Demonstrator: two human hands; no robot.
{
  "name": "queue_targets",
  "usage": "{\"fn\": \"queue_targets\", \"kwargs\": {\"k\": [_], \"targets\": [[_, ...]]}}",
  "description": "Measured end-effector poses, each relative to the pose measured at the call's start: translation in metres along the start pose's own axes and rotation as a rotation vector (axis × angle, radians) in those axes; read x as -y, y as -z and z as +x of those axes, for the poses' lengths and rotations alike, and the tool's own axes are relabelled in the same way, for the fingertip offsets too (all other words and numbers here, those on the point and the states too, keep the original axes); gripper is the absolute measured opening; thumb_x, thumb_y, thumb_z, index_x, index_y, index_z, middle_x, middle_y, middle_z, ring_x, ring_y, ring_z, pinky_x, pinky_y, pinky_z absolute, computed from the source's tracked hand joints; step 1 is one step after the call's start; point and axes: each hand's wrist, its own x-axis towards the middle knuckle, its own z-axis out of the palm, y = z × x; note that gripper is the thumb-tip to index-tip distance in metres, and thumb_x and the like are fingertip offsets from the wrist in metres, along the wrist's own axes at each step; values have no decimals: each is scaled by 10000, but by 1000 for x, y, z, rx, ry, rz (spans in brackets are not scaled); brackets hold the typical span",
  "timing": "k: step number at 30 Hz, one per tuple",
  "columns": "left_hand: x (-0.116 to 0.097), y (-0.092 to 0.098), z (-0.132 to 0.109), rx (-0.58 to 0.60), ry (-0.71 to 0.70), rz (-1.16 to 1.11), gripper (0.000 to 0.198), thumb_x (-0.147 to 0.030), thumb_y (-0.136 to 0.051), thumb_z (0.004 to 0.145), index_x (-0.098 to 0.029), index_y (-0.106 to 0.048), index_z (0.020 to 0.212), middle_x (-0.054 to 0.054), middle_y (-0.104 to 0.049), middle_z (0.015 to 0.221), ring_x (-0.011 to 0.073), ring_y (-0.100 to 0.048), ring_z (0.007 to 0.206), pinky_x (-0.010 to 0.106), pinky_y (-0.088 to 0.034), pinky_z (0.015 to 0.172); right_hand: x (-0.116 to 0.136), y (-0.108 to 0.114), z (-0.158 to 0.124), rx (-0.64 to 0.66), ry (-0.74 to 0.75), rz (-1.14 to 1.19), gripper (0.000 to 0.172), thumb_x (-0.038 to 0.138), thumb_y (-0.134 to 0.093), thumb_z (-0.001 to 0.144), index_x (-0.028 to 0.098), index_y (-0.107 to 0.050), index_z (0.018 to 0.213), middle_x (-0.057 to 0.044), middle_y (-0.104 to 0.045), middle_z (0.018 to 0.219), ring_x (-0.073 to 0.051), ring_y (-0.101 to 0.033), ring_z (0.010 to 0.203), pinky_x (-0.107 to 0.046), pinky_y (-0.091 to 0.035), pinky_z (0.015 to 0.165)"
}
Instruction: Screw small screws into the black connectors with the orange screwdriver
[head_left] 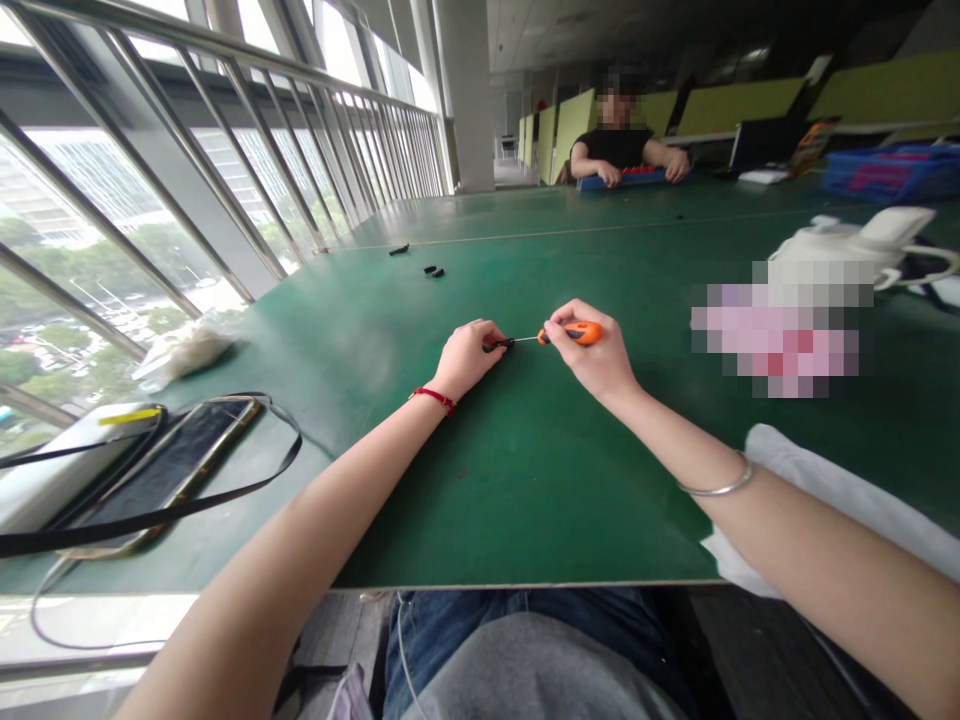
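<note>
My left hand (469, 355), with a red bracelet at the wrist, pinches a small black part (496, 346) on the green table. An orange and black screwdriver (581, 333) lies sideways in my right hand (600, 355), its fingers closed on the handle. The thin metal shaft points left, and its tip meets the black part. Too little of that part shows between my fingers to tell its exact kind. Farther off to the left are several small black pieces, two close together (434, 271) and one longer piece (399, 249) beyond them.
On the left lie a phone (169, 475), a white box (67, 465), a black strap (225, 495) and a plastic bag (187, 350). To the right are a white cloth (825, 500), a pink item (780, 340) and a pale jug (817, 250). Across the green table (480, 500) sits a person (616, 145).
</note>
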Motion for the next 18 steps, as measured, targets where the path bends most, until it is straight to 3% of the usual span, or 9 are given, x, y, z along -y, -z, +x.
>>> {"fn": "queue_targets", "kwargs": {"k": [5,8,12,15,18], "targets": [[-2,1,-1,6,6,24,124,-177,-584,745,-168,-673,830,34,-672,848,151,-618,751,256,-517,708,-2,-1,1,-26,4,32,119,247,-619,705,203,-530,770,32,-554,662,-106,-517,584,-243,-424,594],[-3,2,-1,8,8,29,156,-159,-574,727,-167,-676,845,33,-675,850,152,-620,757,254,-517,716,-3,-2,0,-70,8,72,301,200,-629,651,223,-483,913,62,-494,670,-107,-508,588,-253,-433,611],[-1,2,-1,16,1,21,202,-145,-568,699,-168,-686,861,33,-682,862,155,-625,758,257,-520,723,-1,-1,0,-33,-45,-1,171,340,-618,721,213,-522,783,50,-505,614,-111,-499,556,-274,-420,603],[1,2,-1,29,-7,7,217,-150,-562,701,-167,-694,872,35,-689,875,156,-629,756,262,-524,734,0,0,0,-56,-2,14,145,307,-608,716,208,-529,786,21,-560,711,-113,-524,596,-271,-432,605],[2,0,0,39,-15,-12,219,-160,-561,712,-171,-699,881,31,-698,882,155,-634,759,263,-526,747,0,0,0,-96,51,57,315,219,-616,658,227,-478,941,35,-522,754,-111,-519,622,-264,-448,616]]}}
